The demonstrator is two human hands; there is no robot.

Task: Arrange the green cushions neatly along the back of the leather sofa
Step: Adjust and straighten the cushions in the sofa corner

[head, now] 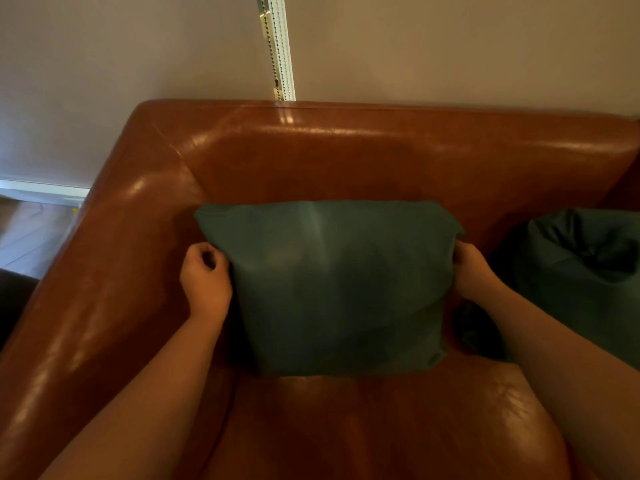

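Green cushion (341, 285) pinched at both sides by hands (206, 278) (472, 268); second cushion (588, 271) cut off right.

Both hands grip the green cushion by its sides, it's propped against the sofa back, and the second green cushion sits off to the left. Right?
Not quite: the head view shows the second green cushion to the right. The left hand and right hand do grip the green cushion against the sofa back.

Dim, soft-focus, glare on leather sofa (381, 150)

Both hands (205, 282) (473, 268) forward, fingers curled.
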